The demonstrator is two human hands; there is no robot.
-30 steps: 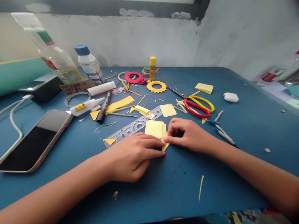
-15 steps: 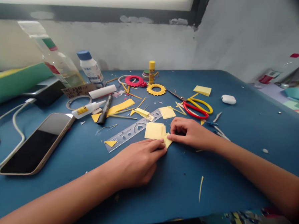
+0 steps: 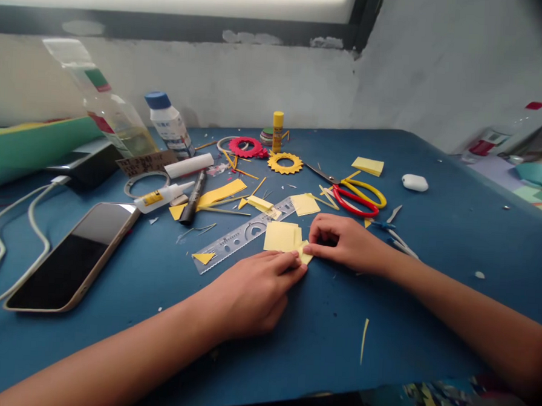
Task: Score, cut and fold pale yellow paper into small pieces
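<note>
A small pale yellow paper piece lies on the blue table between my two hands. My left hand presses its fingertips on the near left part of that piece. Thumb and forefinger of my right hand are pinched on its right edge, with the other fingers curled. Just behind my left fingertips are pale yellow squares, beside a clear ruler. Another yellow square rests at the ruler's far end. The small piece is partly hidden by my fingers.
Scissors with red and yellow handles lie behind my right hand. A phone, glue bottle, black marker, yellow glue stick and yellow ring are around. A white case sits at the right.
My left fingertips have slid slightly right over the small paper piece. My right hand keeps its pinch. The whole view has shifted a little.
</note>
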